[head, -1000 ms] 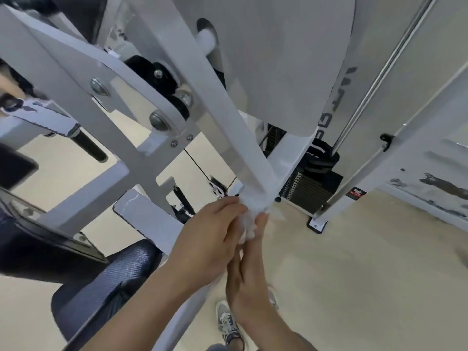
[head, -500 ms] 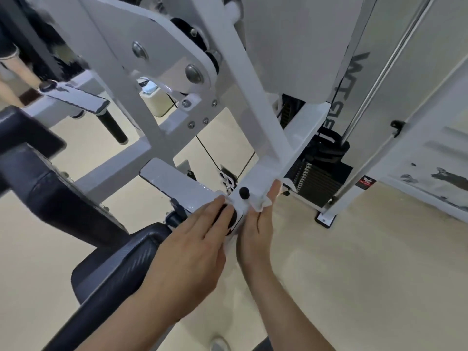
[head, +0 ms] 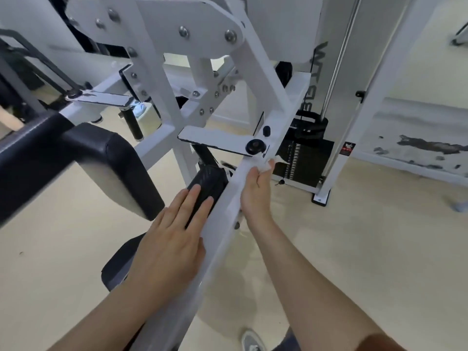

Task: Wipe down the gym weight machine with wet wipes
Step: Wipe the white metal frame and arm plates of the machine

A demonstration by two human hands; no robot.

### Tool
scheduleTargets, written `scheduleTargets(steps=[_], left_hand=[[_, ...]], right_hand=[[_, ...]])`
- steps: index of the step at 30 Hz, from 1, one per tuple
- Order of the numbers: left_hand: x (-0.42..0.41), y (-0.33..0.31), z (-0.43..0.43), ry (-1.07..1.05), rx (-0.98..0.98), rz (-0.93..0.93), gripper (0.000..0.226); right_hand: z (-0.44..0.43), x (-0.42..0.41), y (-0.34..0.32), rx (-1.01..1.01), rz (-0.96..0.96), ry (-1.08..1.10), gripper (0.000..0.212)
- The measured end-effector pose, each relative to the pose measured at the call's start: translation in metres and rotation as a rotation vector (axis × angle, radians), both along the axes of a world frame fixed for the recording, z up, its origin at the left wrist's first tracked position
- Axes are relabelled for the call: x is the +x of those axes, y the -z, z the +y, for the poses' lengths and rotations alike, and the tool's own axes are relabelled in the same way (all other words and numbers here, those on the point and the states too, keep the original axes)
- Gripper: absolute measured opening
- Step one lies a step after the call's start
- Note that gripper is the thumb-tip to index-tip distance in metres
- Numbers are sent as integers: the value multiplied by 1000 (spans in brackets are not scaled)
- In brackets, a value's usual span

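Wet wipe mostly hidden in grip of right hand; left hand flat against bar

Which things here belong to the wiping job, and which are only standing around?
For the job: wet wipe, gripped by the right hand; white frame bar under it; left hand resting flat alongside.
Only around: weight stack, large black pad, scuffed panel, grey shoe.
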State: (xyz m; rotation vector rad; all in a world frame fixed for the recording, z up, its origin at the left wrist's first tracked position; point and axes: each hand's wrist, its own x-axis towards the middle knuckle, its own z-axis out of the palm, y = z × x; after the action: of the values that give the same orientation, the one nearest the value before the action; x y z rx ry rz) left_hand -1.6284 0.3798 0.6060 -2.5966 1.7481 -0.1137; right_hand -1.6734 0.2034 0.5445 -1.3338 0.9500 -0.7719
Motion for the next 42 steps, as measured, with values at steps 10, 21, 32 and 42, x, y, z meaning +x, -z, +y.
scheduleTargets(steps=[10, 21, 32, 42], left_hand=[[0, -13, -2, -71, -192, 299, 60], [0, -12, -5, -117, -200, 270, 59], [-7, -15, 74, -34, -134, 351, 72], [8, -6, 143, -57, -191, 774, 75]], right_hand=[[228, -70, 26, -382, 12, -252, 43], [196, -43, 21, -242, 168, -108, 64], [190, -20, 17, 112, 137, 136, 79], [294, -50, 20, 28, 192, 106, 74]])
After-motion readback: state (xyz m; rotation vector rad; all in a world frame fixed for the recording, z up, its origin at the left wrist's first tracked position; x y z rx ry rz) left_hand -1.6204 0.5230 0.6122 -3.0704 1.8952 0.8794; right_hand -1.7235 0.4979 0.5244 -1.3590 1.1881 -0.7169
